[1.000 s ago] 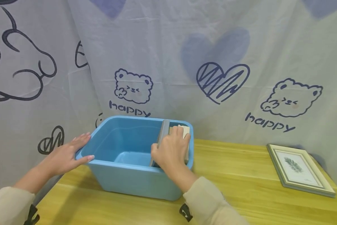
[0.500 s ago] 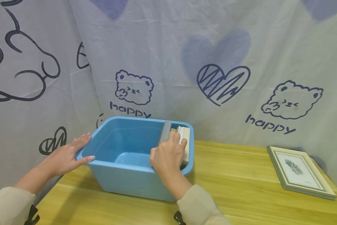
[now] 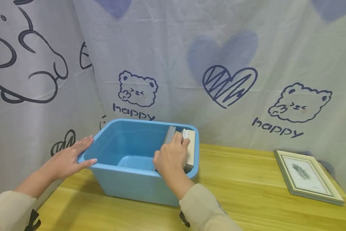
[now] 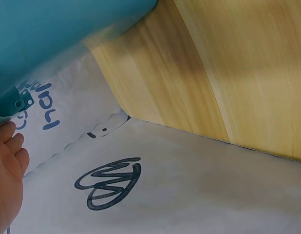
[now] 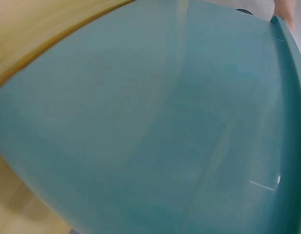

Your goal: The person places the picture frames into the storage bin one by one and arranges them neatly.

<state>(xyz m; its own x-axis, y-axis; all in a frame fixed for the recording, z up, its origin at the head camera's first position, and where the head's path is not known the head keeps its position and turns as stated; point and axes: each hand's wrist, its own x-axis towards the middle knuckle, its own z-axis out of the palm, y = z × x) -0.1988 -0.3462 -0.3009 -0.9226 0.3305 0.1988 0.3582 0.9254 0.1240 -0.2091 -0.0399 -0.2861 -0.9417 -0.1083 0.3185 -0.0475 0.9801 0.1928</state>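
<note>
A blue plastic tub (image 3: pixel 126 183) stands on the wooden table. My left hand (image 3: pixel 69 160) holds its left front corner, thumb along the front rim and fingers at the left rim; in the left wrist view the fingertips (image 4: pixel 13 141) are right at the rim. Inside the tub's right end, a grey-edged picture frame (image 3: pixel 170 134) stands on its side, and my right hand (image 3: pixel 173 157) reaches in from above and grips it, the thumb side to the left. To its right, a cream frame (image 3: pixel 191 147) stands upright against the tub's right wall. The lower parts are hidden.
A cream and grey picture frame (image 3: pixel 308 176) with a leaf print lies flat on the table (image 3: pixel 242 179) at the right. A white curtain (image 3: pixel 176 48) with hearts and bears hangs behind the table and along its left side.
My right hand has moved slightly left, tipping the grey-edged frame a little away from the cream one and lower into the tub. My left hand stays on the rim.
</note>
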